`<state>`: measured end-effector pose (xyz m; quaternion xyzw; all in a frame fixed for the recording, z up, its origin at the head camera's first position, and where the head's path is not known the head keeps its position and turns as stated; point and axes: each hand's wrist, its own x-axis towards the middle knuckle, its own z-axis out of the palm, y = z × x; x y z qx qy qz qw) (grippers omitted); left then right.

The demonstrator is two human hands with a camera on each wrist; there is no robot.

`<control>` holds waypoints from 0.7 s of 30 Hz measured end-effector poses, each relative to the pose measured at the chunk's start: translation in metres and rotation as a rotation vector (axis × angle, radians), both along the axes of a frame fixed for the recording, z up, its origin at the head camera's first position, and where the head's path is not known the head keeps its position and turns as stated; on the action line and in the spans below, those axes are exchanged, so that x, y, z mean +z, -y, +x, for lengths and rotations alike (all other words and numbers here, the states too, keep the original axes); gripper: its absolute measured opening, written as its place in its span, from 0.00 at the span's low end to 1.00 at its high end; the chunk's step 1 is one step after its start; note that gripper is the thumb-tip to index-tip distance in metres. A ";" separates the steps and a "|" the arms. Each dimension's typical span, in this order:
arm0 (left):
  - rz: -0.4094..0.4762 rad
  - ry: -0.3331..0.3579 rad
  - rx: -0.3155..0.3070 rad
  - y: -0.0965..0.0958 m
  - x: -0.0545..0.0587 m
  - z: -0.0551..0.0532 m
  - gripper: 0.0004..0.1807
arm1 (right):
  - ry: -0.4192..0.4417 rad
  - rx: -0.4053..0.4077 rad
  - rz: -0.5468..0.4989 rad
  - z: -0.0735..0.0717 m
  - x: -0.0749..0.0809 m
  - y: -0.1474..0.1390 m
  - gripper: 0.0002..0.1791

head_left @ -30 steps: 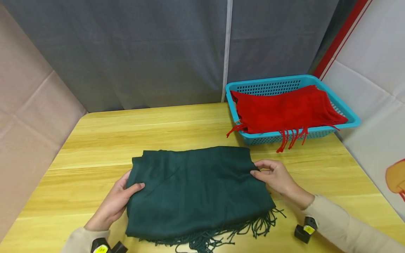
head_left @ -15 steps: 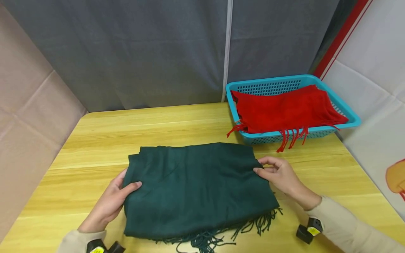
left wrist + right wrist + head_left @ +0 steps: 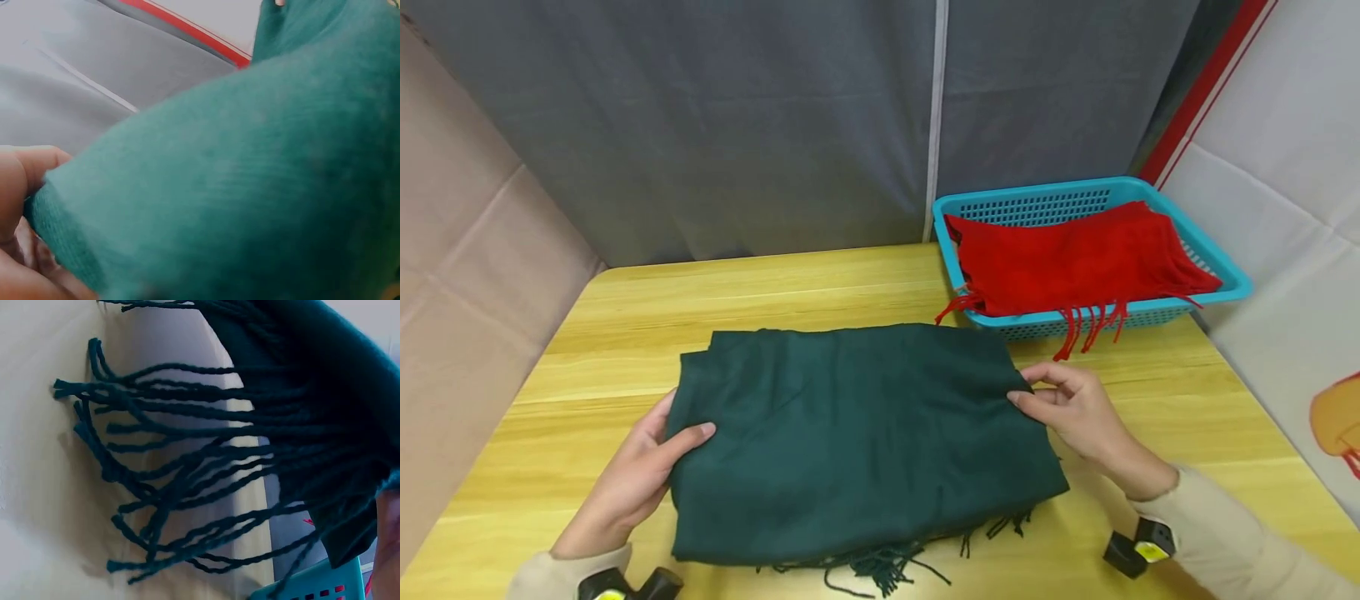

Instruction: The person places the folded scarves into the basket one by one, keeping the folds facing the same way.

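Note:
A folded dark green scarf [image 3: 857, 433] with twisted fringe along its near edge spans the space between both hands in the head view. At its left side, the left hand [image 3: 632, 475] grips the fabric, thumb on top and fingers beneath. The right hand [image 3: 1078, 421] pinches the scarf's right edge between thumb and fingers. In the left wrist view, the green cloth [image 3: 219, 181] fills most of the picture, beside the fingers [image 3: 25, 175]. Fringe strands [image 3: 187, 431] hang loose in the right wrist view, with part of the right hand [image 3: 389, 544] at the edge.
A blue plastic basket [image 3: 1213, 267] stands at the back right of the wooden table [image 3: 760, 287]. Inside lies a folded red scarf [image 3: 1067, 258], its fringe hanging over the basket's front rim. A grey curtain [image 3: 737, 125] closes off the back.
Both hands have moved apart, the left one farther, drawing the green scarf wider. The scarf has shifted left and its far edge is higher in view. The basket stays put.

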<state>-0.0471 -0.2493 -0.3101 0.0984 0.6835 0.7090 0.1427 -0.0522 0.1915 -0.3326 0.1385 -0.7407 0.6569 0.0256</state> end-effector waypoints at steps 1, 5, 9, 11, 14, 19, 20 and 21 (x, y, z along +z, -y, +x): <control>0.007 -0.003 -0.004 0.001 0.001 0.000 0.28 | -0.004 0.009 -0.013 0.000 0.000 0.001 0.15; 0.020 -0.028 -0.023 0.004 0.009 -0.001 0.28 | -0.006 0.002 -0.032 0.004 0.007 0.002 0.17; 0.024 -0.069 -0.037 0.005 0.019 -0.003 0.28 | -0.020 -0.037 -0.061 0.009 0.019 0.001 0.18; 0.029 -0.091 -0.040 0.005 0.024 -0.005 0.28 | -0.052 -0.042 -0.107 0.011 0.025 0.001 0.17; 0.034 -0.128 -0.043 0.004 0.031 -0.008 0.28 | -0.110 -0.038 -0.191 0.011 0.031 -0.001 0.17; 0.006 -0.163 -0.037 -0.001 0.039 -0.013 0.28 | -0.138 -0.046 -0.257 0.011 0.037 -0.007 0.18; -0.002 -0.167 -0.035 -0.002 0.041 -0.014 0.28 | -0.140 -0.044 -0.266 0.012 0.037 -0.008 0.18; -0.010 -0.172 -0.035 -0.004 0.042 -0.015 0.27 | -0.146 -0.037 -0.270 0.012 0.038 -0.010 0.18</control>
